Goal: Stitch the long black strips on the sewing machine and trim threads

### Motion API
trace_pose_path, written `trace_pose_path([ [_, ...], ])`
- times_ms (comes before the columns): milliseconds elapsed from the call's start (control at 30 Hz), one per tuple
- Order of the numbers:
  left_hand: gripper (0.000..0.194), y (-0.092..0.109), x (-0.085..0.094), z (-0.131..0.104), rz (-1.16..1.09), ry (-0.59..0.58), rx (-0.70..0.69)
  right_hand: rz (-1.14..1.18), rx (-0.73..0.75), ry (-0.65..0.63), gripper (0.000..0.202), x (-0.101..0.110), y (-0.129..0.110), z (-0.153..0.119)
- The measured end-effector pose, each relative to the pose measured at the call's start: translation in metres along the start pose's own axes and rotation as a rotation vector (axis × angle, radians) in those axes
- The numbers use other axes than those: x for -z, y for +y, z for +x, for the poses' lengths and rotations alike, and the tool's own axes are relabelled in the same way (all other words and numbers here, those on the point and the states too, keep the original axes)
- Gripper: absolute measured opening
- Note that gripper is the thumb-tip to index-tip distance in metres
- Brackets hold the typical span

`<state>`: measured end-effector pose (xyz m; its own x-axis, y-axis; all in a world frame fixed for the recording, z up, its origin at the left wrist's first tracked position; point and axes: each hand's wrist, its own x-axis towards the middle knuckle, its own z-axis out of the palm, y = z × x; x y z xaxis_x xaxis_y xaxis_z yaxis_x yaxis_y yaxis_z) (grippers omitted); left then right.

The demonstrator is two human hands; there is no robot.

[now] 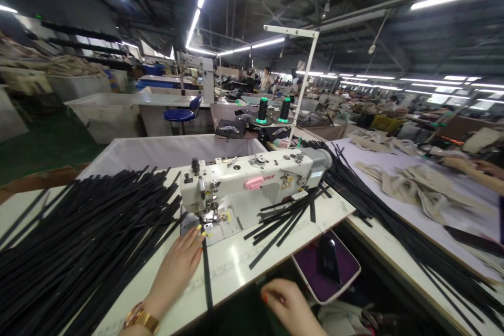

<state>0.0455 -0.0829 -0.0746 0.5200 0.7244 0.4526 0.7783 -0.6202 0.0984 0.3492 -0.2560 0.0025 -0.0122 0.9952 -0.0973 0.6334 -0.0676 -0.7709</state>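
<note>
A black strip [207, 273] runs from the needle area of a white sewing machine [236, 176] down over the table's front edge. My left hand [179, 260], a gold watch at its wrist, lies flat beside the strip, fingertips near the presser foot and touching the strip. Below the table edge, my right hand [289, 302] has its fingers curled together; whether they hold anything is hidden. A large heap of black strips [90, 231] covers the table left of the machine. Shorter black strips [275, 223] lie to its right.
An open bin with purple lining [344, 265] holds a dark phone [328, 260] under the table. Thread cones [262, 110] stand behind the machine. More long black strips [394, 226] and beige pieces [417, 186] lie at right, where another person's arm [472, 170] reaches in.
</note>
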Motion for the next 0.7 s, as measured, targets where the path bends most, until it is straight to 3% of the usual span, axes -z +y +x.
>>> trace_pose_path([
  [67, 0.040, -0.004, -0.006, -0.002, 0.004, 0.010, -0.017, -0.355, -0.002, 0.168, 0.023, 0.036, 0.013, 0.023],
  [133, 0.041, -0.007, -0.010, -0.004, 0.014, 0.017, -0.033, -0.482, -0.042, 0.262, 0.025, 0.072, 0.022, 0.046],
  [267, 0.043, -0.010, -0.014, -0.006, 0.052, 0.018, -0.048, -0.696, -0.091, 0.318, 0.028, 0.119, 0.035, 0.089],
  [467, 0.041, -0.005, -0.007, -0.002, 0.048, 0.008, -0.031, -0.939, -0.096, 0.234, 0.021, 0.126, 0.039, 0.124],
  [600, 0.038, 0.002, 0.005, 0.002, -0.012, 0.011, 0.011, -0.994, -0.051, 0.190, 0.022, 0.128, 0.032, 0.121],
  [700, 0.037, 0.006, 0.012, 0.006, -0.023, -0.005, 0.028, -0.971, 0.005, 0.162, 0.019, 0.118, 0.010, 0.105],
])
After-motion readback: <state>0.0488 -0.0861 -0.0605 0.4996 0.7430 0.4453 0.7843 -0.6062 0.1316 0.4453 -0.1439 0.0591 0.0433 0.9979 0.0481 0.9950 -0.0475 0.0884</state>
